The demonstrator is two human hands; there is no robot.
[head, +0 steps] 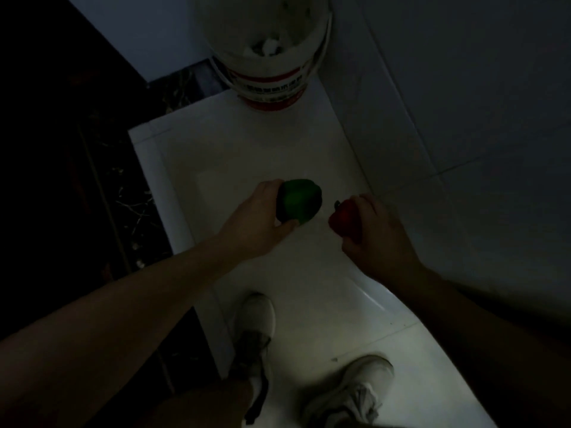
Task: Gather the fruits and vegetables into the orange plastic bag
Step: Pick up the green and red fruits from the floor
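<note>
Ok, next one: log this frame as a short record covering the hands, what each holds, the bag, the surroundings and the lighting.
left hand: grips round green bell pepper
right hand: grips red bell pepper
peppers: apart, not touching
orange plastic bag: not in view
ahead: white plastic bucket with red band, on white tiled floor
below: two white sneakers
lighting: very dim
</note>
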